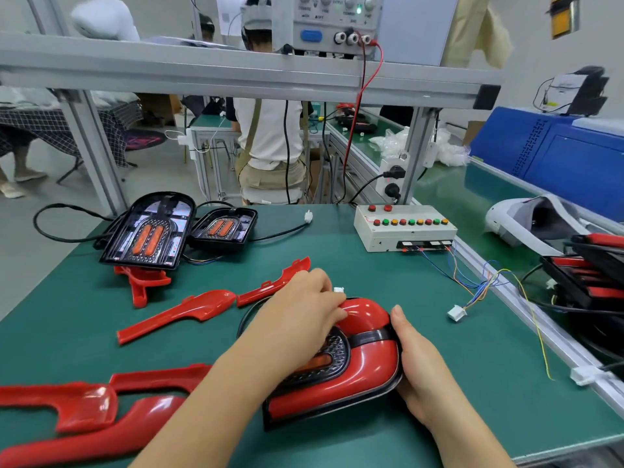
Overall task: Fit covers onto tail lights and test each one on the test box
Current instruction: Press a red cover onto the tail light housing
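Tail light (pixel 332 351) w/ red cover (pixel 374 361) lay near-centre on green mat (pixel 337 244), long axis near-to-far, left hand (pixel 304 315) curled over cover's far end, right hand (pixel 418 366) gripping its right rim, so nearer the test lead plug (pixel 456 313) & far-right test box (pixel 405 228).

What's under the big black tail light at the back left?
A red cover sticks out from beneath the tail light at its near edge. The rest of the cover is hidden.

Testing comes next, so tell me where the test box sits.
In the head view the test box sits far right on the green table, beyond the right hand, with its coloured wires trailing toward the white connector.
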